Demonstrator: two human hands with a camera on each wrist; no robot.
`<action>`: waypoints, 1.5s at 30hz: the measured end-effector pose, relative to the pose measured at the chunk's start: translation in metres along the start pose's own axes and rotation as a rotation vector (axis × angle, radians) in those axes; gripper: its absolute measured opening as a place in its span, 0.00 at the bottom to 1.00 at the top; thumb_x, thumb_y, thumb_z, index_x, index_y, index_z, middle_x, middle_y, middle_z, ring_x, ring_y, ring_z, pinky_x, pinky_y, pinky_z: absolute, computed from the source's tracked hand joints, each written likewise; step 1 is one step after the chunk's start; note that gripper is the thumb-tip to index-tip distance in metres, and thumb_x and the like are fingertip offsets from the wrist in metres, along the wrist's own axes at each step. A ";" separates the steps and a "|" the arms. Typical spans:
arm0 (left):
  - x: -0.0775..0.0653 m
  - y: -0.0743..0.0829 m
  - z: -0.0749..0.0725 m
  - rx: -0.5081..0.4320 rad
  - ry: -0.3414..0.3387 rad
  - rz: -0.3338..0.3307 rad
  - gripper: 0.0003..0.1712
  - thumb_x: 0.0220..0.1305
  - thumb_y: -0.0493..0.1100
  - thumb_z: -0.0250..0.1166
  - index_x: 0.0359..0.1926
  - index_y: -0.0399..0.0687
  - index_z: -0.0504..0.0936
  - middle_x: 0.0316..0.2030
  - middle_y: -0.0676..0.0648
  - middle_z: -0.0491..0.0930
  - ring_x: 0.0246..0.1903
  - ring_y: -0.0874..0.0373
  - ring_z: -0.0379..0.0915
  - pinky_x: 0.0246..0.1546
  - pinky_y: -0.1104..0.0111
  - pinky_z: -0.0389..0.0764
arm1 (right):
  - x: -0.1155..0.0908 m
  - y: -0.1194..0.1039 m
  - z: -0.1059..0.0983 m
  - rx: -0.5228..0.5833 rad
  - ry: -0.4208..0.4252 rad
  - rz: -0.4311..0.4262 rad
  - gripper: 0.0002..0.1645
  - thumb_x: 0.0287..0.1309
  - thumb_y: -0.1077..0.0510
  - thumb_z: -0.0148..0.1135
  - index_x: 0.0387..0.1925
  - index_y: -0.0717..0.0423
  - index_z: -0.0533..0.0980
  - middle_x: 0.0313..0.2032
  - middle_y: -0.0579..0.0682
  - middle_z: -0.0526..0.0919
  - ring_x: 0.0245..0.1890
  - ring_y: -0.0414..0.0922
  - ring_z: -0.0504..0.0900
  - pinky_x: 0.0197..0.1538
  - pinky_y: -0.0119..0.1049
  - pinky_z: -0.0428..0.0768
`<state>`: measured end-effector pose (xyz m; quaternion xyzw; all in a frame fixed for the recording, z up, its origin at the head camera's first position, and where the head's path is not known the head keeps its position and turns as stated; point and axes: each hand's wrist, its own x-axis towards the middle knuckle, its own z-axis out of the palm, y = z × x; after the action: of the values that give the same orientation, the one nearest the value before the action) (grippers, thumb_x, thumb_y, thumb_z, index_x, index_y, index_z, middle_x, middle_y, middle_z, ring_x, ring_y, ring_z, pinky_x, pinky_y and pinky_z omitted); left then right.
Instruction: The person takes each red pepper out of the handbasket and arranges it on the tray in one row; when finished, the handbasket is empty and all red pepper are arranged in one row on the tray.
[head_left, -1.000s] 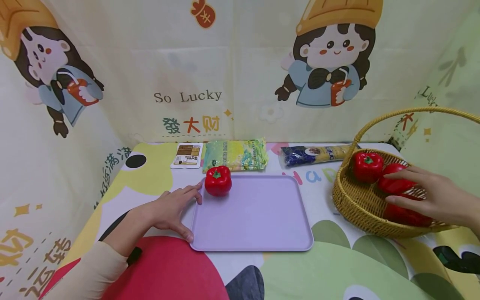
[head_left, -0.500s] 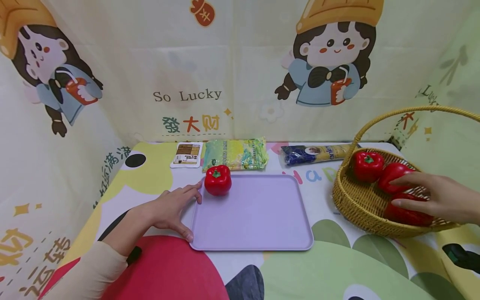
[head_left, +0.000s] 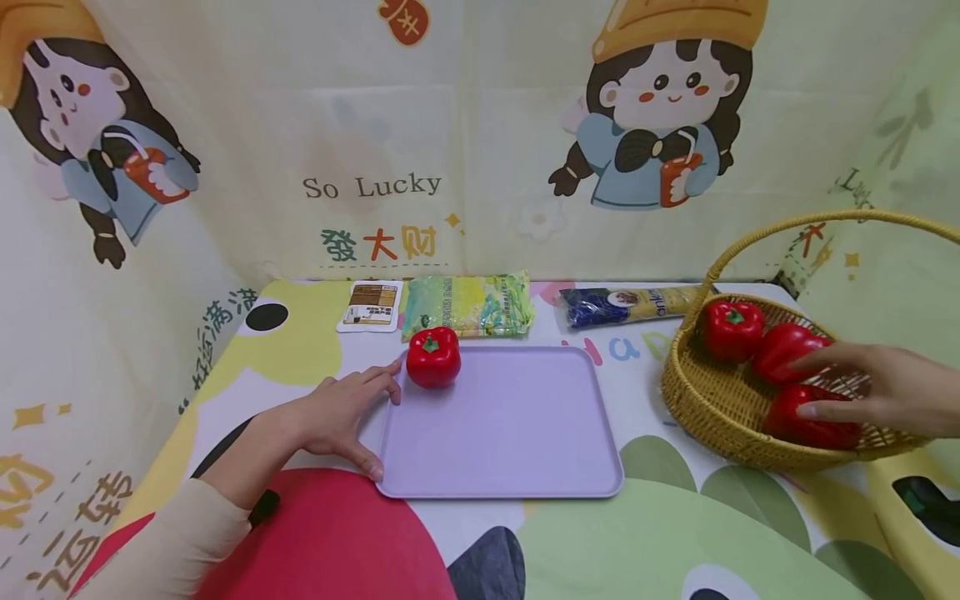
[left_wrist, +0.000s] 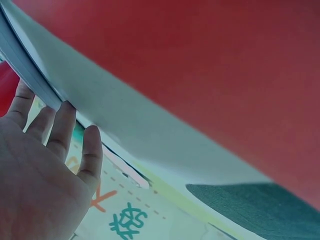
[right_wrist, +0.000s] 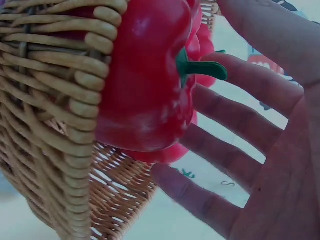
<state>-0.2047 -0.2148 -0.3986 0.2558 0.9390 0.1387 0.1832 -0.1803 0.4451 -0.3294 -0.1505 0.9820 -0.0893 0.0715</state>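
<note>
My left hand (head_left: 337, 417) rests at the left edge of a lilac tray (head_left: 517, 433), fingertips at its far corner and thumb near its front corner. A red bell pepper (head_left: 433, 358) stands on the tray's far left corner. My right hand (head_left: 885, 387) reaches into a wicker basket (head_left: 690, 417), fingers spread. Its thumb overlaps the nearest red bell pepper (head_left: 806, 417), and its fingers extend over the middle bell pepper (head_left: 780, 354). Farther back in the basket sits another bell pepper (head_left: 735, 329). In the right wrist view, the extended fingers lie behind the nearest pepper's green stem (right_wrist: 205, 69).
Along the back lie a small white-and-brown packet (head_left: 370, 306), a yellow-green packet (head_left: 468, 304) and a blue-and-yellow packet (head_left: 630, 306). The basket's tall handle (head_left: 757, 233) arches over the peppers. A printed cloth wall (head_left: 495, 167) stands behind the table.
My right hand has shifted slightly right and lower over the basket, uncovering more of the middle and nearest peppers. The left hand stays at the tray edge; the head view has shifted slightly.
</note>
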 end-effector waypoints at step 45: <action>-0.001 -0.001 0.002 -0.012 0.000 -0.024 0.51 0.30 0.76 0.80 0.55 0.67 0.71 0.80 0.47 0.52 0.70 0.47 0.60 0.60 0.32 0.66 | 0.005 -0.027 -0.010 -0.014 0.014 -0.034 0.41 0.53 0.50 0.80 0.62 0.65 0.73 0.57 0.75 0.75 0.46 0.68 0.81 0.36 0.46 0.83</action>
<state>-0.2034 -0.2156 -0.4001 0.2436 0.9411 0.1423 0.1863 -0.1789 0.4199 -0.3154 -0.1669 0.9804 -0.0845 0.0617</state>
